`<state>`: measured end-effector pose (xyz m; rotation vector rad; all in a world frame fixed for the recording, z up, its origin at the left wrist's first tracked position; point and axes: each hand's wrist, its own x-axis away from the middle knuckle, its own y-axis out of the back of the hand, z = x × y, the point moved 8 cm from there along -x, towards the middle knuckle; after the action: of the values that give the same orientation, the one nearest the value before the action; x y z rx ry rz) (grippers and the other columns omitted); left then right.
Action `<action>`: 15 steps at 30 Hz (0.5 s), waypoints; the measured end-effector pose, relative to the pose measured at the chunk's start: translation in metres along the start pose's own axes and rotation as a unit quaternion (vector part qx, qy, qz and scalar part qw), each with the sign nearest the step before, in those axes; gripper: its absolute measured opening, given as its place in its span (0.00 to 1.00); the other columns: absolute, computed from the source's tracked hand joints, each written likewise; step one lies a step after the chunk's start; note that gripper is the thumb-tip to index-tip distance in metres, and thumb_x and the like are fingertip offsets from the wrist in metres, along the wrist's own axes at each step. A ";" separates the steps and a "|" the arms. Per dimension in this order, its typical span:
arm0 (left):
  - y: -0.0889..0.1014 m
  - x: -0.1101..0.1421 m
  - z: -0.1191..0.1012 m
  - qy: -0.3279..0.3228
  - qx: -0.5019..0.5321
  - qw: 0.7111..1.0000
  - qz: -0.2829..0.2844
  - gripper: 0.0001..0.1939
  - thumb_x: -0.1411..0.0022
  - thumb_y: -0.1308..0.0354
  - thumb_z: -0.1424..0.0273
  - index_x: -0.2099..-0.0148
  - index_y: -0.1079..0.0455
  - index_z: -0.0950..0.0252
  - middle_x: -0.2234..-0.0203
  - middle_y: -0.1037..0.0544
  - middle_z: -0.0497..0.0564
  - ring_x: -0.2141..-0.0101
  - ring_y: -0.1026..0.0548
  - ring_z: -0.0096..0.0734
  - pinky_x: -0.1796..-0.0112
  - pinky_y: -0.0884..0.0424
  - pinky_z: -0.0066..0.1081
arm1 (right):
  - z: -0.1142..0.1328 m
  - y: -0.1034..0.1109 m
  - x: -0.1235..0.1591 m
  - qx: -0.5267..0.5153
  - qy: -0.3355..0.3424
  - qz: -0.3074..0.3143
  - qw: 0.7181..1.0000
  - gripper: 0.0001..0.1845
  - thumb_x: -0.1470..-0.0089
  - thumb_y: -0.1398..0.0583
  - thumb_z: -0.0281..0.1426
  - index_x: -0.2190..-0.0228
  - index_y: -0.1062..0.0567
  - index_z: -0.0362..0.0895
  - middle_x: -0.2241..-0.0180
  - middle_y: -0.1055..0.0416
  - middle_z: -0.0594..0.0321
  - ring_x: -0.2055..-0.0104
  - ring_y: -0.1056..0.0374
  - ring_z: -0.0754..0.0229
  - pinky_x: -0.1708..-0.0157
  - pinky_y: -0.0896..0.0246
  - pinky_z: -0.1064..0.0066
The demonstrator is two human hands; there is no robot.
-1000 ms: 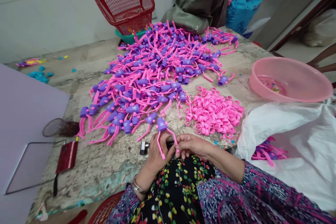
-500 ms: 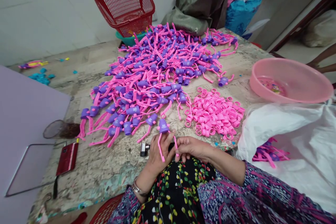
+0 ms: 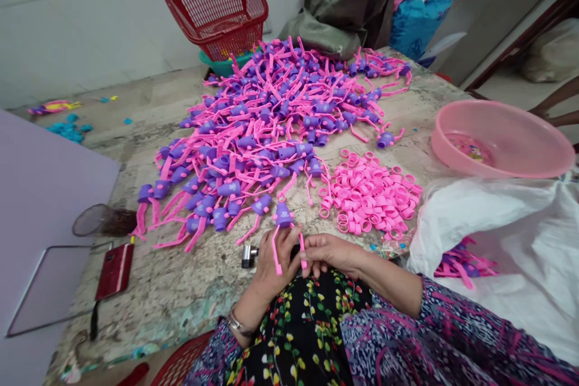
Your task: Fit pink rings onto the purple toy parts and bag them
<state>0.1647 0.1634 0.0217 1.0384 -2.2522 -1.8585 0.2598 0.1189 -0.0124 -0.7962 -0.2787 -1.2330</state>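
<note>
At the table's near edge my left hand (image 3: 274, 265) is closed around a purple-and-pink plastic toy piece (image 3: 283, 217), its two pink arms hanging down between my fingers. My right hand (image 3: 332, 251) meets it from the right and pinches one pink arm (image 3: 301, 251). Whether it also holds a ring is hidden. A heap of small pink rings (image 3: 368, 193) lies just beyond my right hand. A large spread of matching purple-and-pink pieces (image 3: 271, 126) covers the middle of the table. A small metal tool (image 3: 248, 255) lies beside my left hand.
A pink basin (image 3: 500, 139) stands at the right above a white bag (image 3: 511, 241) holding more pieces. A red basket (image 3: 217, 3) leans at the back. A red phone (image 3: 115, 270), a mesh strainer (image 3: 93, 220) and a purple board (image 3: 36, 193) lie at the left.
Both hands stay together at the table edge with the same piece; it has shifted only slightly between the fingers.
</note>
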 end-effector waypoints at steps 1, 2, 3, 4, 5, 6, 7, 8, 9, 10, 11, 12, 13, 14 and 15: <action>0.000 0.000 0.000 0.001 -0.001 1.000 0.002 0.27 0.35 0.46 0.63 0.36 0.43 0.63 0.50 0.26 0.59 0.50 0.31 0.47 0.52 0.35 0.43 | 0.000 0.000 0.000 -0.001 -0.001 0.000 1.000 0.24 0.60 0.32 0.47 0.74 0.29 0.40 0.77 0.23 0.61 0.81 0.34 0.70 0.79 0.53 0.78; -0.001 0.000 0.000 0.002 -0.001 1.000 0.004 0.27 0.35 0.46 0.64 0.36 0.43 0.63 0.51 0.26 0.59 0.50 0.31 0.46 0.52 0.35 0.43 | 0.001 0.000 0.001 -0.002 -0.002 -0.001 1.000 0.24 0.61 0.31 0.48 0.74 0.29 0.40 0.77 0.23 0.62 0.81 0.34 0.70 0.79 0.53 0.78; -0.002 0.000 0.001 0.004 -0.001 1.000 0.007 0.27 0.35 0.46 0.64 0.36 0.43 0.62 0.51 0.26 0.59 0.50 0.30 0.46 0.52 0.35 0.42 | 0.001 0.000 0.001 -0.002 -0.003 0.000 1.000 0.25 0.61 0.31 0.48 0.74 0.29 0.40 0.77 0.23 0.62 0.81 0.34 0.70 0.79 0.53 0.78; -0.002 0.001 0.001 0.006 0.001 1.000 0.009 0.27 0.35 0.46 0.65 0.36 0.43 0.62 0.51 0.26 0.59 0.50 0.30 0.46 0.52 0.35 0.42 | 0.001 0.000 0.001 -0.002 -0.003 0.000 1.000 0.25 0.62 0.31 0.48 0.73 0.29 0.40 0.77 0.23 0.62 0.81 0.34 0.70 0.79 0.53 0.78; -0.003 0.001 0.002 0.008 0.003 1.000 0.011 0.27 0.35 0.46 0.65 0.36 0.43 0.62 0.51 0.26 0.59 0.50 0.30 0.46 0.52 0.35 0.42 | 0.001 0.000 0.001 -0.001 -0.003 0.000 1.000 0.25 0.62 0.31 0.48 0.73 0.29 0.40 0.77 0.24 0.62 0.81 0.34 0.70 0.79 0.53 0.78; -0.003 0.001 0.002 0.010 0.005 1.000 0.012 0.27 0.35 0.46 0.65 0.36 0.43 0.62 0.51 0.26 0.58 0.50 0.30 0.46 0.52 0.35 0.42 | 0.000 0.000 0.000 0.000 -0.002 0.000 1.000 0.25 0.62 0.31 0.48 0.73 0.29 0.40 0.77 0.24 0.62 0.81 0.34 0.70 0.79 0.53 0.78; -0.004 0.001 0.002 0.012 0.006 1.000 0.013 0.27 0.35 0.46 0.64 0.36 0.43 0.62 0.51 0.26 0.58 0.50 0.30 0.46 0.52 0.35 0.42 | 0.000 0.000 0.000 0.001 -0.002 0.000 1.000 0.25 0.61 0.31 0.48 0.73 0.29 0.40 0.77 0.24 0.62 0.81 0.34 0.70 0.79 0.52 0.78; -0.004 0.001 0.002 0.012 0.006 1.000 0.013 0.27 0.35 0.46 0.64 0.36 0.43 0.62 0.51 0.26 0.58 0.50 0.30 0.46 0.52 0.35 0.42 | 0.000 0.000 0.000 0.001 -0.001 0.000 1.000 0.25 0.61 0.31 0.48 0.73 0.28 0.40 0.77 0.24 0.62 0.81 0.34 0.70 0.80 0.52 0.78; -0.003 0.001 0.002 0.011 0.006 1.000 0.012 0.27 0.35 0.46 0.65 0.36 0.43 0.62 0.51 0.26 0.58 0.50 0.30 0.46 0.52 0.35 0.43 | 0.000 0.000 0.000 0.001 -0.001 -0.001 1.000 0.25 0.62 0.31 0.49 0.74 0.28 0.40 0.77 0.24 0.62 0.81 0.34 0.70 0.80 0.52 0.78; -0.003 0.001 0.002 0.010 0.005 1.000 0.010 0.27 0.35 0.46 0.65 0.35 0.43 0.62 0.51 0.26 0.58 0.50 0.30 0.46 0.52 0.35 0.43 | 0.001 0.000 0.000 0.000 -0.001 -0.002 1.000 0.25 0.62 0.31 0.49 0.74 0.28 0.39 0.77 0.24 0.62 0.81 0.35 0.71 0.79 0.52 0.78; -0.003 0.001 0.002 0.008 0.004 1.000 0.008 0.27 0.35 0.47 0.66 0.35 0.44 0.62 0.50 0.26 0.58 0.50 0.30 0.46 0.52 0.35 0.43 | 0.001 0.000 0.000 -0.001 -0.001 -0.003 1.000 0.26 0.62 0.31 0.48 0.74 0.28 0.39 0.77 0.24 0.62 0.81 0.35 0.71 0.79 0.52 0.78; -0.002 0.001 0.001 0.007 0.003 1.000 0.008 0.27 0.35 0.47 0.66 0.35 0.44 0.62 0.50 0.26 0.58 0.50 0.31 0.46 0.52 0.35 0.43 | 0.001 0.000 0.001 -0.001 -0.001 -0.004 1.000 0.26 0.62 0.31 0.48 0.74 0.28 0.39 0.77 0.24 0.62 0.81 0.35 0.71 0.79 0.53 0.78; -0.002 0.001 0.001 0.008 0.003 1.000 0.009 0.27 0.35 0.47 0.66 0.35 0.44 0.62 0.50 0.26 0.58 0.49 0.31 0.46 0.51 0.35 0.43 | 0.001 0.000 0.001 -0.001 -0.001 -0.005 1.000 0.26 0.62 0.31 0.48 0.74 0.28 0.39 0.78 0.24 0.62 0.81 0.35 0.71 0.79 0.53 0.78; -0.003 0.001 0.002 0.009 0.003 1.000 0.011 0.28 0.35 0.47 0.65 0.35 0.44 0.62 0.50 0.26 0.58 0.49 0.31 0.46 0.51 0.35 0.44 | 0.001 0.000 0.001 -0.001 -0.001 -0.005 1.000 0.25 0.62 0.31 0.48 0.74 0.28 0.39 0.78 0.24 0.62 0.81 0.34 0.70 0.79 0.53 0.78; -0.003 0.001 0.002 0.011 0.003 1.000 0.013 0.28 0.35 0.47 0.65 0.35 0.44 0.61 0.50 0.26 0.58 0.49 0.31 0.46 0.51 0.35 0.44 | 0.001 0.000 0.001 -0.001 0.000 -0.006 1.000 0.25 0.62 0.31 0.48 0.74 0.28 0.39 0.78 0.24 0.62 0.80 0.34 0.70 0.79 0.53 0.78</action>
<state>0.1643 0.1644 0.0183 1.0204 -2.2492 -1.8237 0.2605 0.1190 -0.0108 -0.7979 -0.2830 -1.2448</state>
